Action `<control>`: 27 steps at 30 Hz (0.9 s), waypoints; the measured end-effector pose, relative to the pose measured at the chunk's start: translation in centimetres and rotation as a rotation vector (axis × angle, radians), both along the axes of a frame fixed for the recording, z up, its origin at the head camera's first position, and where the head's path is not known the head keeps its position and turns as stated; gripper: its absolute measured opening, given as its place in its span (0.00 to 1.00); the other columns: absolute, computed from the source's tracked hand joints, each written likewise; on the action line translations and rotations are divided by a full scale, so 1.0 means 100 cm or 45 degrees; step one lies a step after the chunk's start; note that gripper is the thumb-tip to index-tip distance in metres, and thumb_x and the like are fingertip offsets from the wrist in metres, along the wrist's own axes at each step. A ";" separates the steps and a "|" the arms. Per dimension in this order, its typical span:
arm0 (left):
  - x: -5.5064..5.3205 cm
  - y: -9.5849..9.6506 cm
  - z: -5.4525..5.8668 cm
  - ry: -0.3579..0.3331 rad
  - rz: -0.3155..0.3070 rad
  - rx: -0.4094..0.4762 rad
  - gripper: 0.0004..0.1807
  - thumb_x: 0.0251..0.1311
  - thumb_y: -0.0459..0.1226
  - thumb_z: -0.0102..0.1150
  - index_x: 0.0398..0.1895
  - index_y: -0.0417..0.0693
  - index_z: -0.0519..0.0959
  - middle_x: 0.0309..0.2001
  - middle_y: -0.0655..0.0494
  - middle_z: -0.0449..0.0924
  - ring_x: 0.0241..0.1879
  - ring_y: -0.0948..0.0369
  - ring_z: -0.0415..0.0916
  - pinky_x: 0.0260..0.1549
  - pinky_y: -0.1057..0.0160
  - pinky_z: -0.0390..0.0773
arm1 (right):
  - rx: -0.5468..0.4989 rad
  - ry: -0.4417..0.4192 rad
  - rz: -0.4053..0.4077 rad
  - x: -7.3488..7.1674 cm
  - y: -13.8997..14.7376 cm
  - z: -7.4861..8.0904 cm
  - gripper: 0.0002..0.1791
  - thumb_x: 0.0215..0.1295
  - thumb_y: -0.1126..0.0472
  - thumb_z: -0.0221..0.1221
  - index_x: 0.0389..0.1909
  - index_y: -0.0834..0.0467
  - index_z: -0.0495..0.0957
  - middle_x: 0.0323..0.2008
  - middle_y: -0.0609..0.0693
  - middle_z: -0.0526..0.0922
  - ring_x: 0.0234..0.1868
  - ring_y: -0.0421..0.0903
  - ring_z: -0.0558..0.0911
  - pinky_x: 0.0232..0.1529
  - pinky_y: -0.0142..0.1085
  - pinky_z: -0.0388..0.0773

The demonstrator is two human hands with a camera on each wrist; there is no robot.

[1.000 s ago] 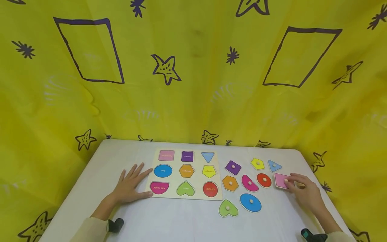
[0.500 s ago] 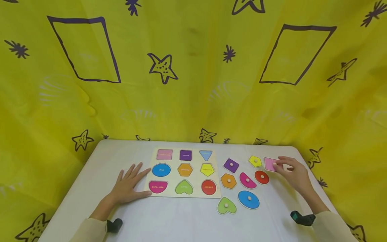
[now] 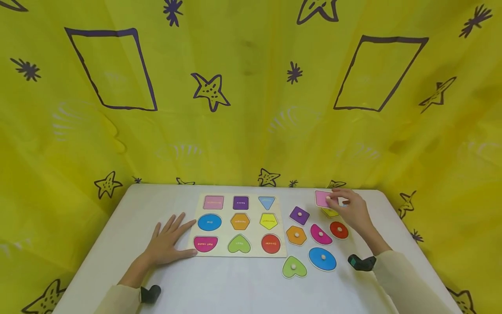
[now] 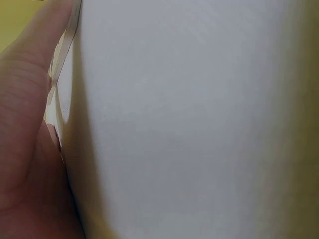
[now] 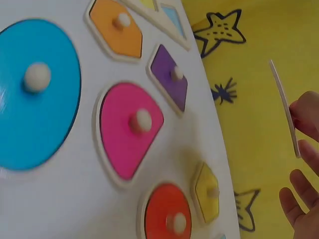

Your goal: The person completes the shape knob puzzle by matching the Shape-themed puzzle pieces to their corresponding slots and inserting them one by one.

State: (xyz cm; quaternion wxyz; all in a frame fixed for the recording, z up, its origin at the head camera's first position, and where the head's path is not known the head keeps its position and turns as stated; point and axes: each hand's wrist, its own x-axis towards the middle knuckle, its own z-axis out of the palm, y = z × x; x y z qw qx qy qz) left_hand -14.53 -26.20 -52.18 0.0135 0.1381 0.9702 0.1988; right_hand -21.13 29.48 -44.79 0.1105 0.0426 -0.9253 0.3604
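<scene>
My right hand (image 3: 353, 211) pinches the knob of a pink rectangle puzzle piece (image 3: 320, 198), held up above the table's far right part. In the right wrist view that piece (image 5: 285, 112) shows edge-on, raised off the table. It overlaps the yellow pentagon piece (image 3: 330, 213) in the head view, and the hand hides most of the blue triangle piece (image 3: 346, 202). My left hand (image 3: 166, 242) lies flat with spread fingers, thumb and fingertips at the left edge of the wooden puzzle board (image 3: 253, 207). The board bears printed coloured shapes, including a pink rectangle at its far left corner.
Right of the board lie knobbed pieces: a purple square (image 3: 297, 218), orange hexagon (image 3: 292, 237), magenta half round (image 3: 318, 229), red circle (image 3: 336, 225), blue oval (image 3: 317, 263) and green heart (image 3: 300, 271). A yellow curtain (image 3: 251, 131) hangs behind the white table (image 3: 235, 288).
My right hand has lifted the pink rectangle piece from the table's right side and carried it left and away from me, past the blue triangle. The left hand stays at the board.
</scene>
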 end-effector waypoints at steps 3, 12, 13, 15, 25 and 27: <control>0.000 0.000 0.000 -0.003 0.001 0.012 0.52 0.49 0.67 0.69 0.77 0.58 0.68 0.79 0.39 0.55 0.78 0.33 0.43 0.68 0.22 0.35 | -0.048 -0.010 0.016 -0.008 -0.017 -0.001 0.19 0.72 0.54 0.65 0.52 0.67 0.84 0.62 0.66 0.77 0.66 0.66 0.71 0.61 0.62 0.75; 0.000 0.000 -0.003 -0.024 0.017 0.015 0.53 0.48 0.69 0.68 0.77 0.58 0.68 0.80 0.40 0.54 0.78 0.34 0.43 0.69 0.23 0.34 | -0.143 -0.028 0.091 -0.032 -0.070 -0.016 0.17 0.69 0.57 0.67 0.51 0.65 0.86 0.61 0.63 0.79 0.64 0.62 0.74 0.61 0.57 0.76; 0.001 0.000 -0.002 -0.031 0.021 0.007 0.53 0.48 0.69 0.68 0.77 0.59 0.67 0.80 0.40 0.54 0.79 0.35 0.43 0.69 0.23 0.34 | -0.148 -0.035 0.101 -0.034 -0.077 -0.018 0.17 0.69 0.56 0.67 0.51 0.64 0.86 0.61 0.62 0.79 0.64 0.62 0.74 0.61 0.57 0.76; 0.003 -0.001 -0.002 -0.038 0.024 -0.009 0.53 0.48 0.70 0.67 0.77 0.59 0.67 0.80 0.41 0.54 0.79 0.35 0.43 0.69 0.22 0.35 | -0.163 -0.048 0.117 -0.038 -0.091 -0.020 0.17 0.68 0.56 0.68 0.51 0.63 0.87 0.61 0.61 0.79 0.65 0.62 0.74 0.61 0.56 0.76; 0.005 -0.001 -0.001 0.000 0.022 0.022 0.52 0.48 0.70 0.68 0.76 0.59 0.68 0.80 0.41 0.55 0.78 0.35 0.43 0.69 0.22 0.35 | -0.241 -0.048 0.214 -0.053 -0.159 -0.028 0.13 0.65 0.58 0.70 0.45 0.61 0.89 0.57 0.58 0.83 0.63 0.58 0.75 0.60 0.56 0.76; 0.005 -0.001 -0.001 0.017 0.015 0.037 0.52 0.48 0.69 0.68 0.76 0.59 0.69 0.79 0.40 0.56 0.78 0.34 0.44 0.69 0.22 0.35 | -0.262 -0.062 0.236 -0.055 -0.173 -0.029 0.11 0.65 0.58 0.70 0.44 0.60 0.89 0.57 0.57 0.83 0.63 0.58 0.75 0.62 0.56 0.76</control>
